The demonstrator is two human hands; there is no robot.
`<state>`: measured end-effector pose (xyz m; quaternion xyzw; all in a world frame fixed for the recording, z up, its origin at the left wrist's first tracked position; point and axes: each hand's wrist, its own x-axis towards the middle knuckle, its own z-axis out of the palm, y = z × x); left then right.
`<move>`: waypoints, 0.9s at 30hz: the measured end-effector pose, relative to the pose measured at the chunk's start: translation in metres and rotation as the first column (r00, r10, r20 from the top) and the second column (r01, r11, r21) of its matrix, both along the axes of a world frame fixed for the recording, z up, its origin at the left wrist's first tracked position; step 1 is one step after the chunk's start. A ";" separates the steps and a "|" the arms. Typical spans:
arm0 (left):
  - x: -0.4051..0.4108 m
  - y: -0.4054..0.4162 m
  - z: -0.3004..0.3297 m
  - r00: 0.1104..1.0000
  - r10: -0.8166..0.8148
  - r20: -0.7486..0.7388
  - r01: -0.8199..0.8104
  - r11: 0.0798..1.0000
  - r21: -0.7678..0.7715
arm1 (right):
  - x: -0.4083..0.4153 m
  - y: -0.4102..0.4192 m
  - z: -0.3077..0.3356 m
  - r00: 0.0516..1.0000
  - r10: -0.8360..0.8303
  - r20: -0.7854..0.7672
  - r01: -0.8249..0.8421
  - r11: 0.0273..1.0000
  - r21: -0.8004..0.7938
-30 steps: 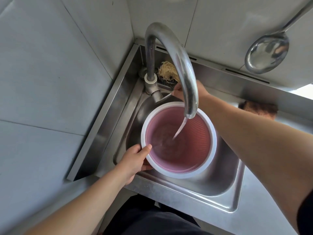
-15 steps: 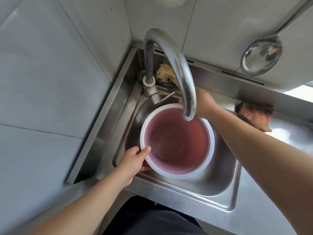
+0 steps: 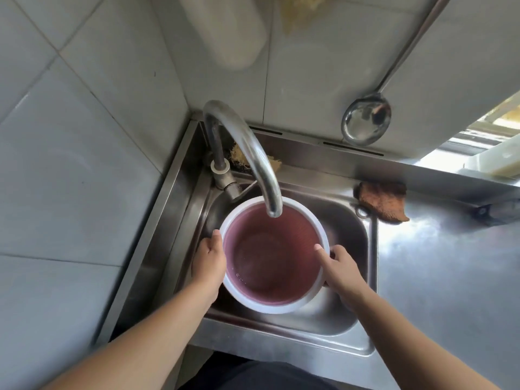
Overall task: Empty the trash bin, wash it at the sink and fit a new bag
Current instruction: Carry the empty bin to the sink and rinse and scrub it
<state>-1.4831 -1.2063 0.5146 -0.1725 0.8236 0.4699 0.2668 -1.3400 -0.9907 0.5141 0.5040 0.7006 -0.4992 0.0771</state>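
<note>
A round pink trash bin (image 3: 274,257) with a white rim stands upright in the steel sink (image 3: 349,232), under the curved tap (image 3: 247,147). No water runs from the spout. A little water lies in the bin's bottom. My left hand (image 3: 208,258) holds the bin's left side, thumb by the rim. My right hand (image 3: 339,267) grips the right side, thumb hooked over the rim into the bin.
A brown cloth (image 3: 384,199) lies on the steel counter right of the sink. A fibrous scrubber (image 3: 239,156) sits behind the tap. A steel ladle (image 3: 365,122) hangs on the tiled back wall, a white container (image 3: 225,29) above. Tiled wall closes the left side.
The water stopped. My right hand left the tap handle at the back and came to the bin's right rim. The bin sits a little nearer to me.
</note>
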 end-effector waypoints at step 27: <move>0.019 0.038 0.026 0.991 -0.066 0.114 0.056 0.995 0.088 | 0.038 0.019 0.041 0.963 -0.210 -0.167 0.242 0.950 0.198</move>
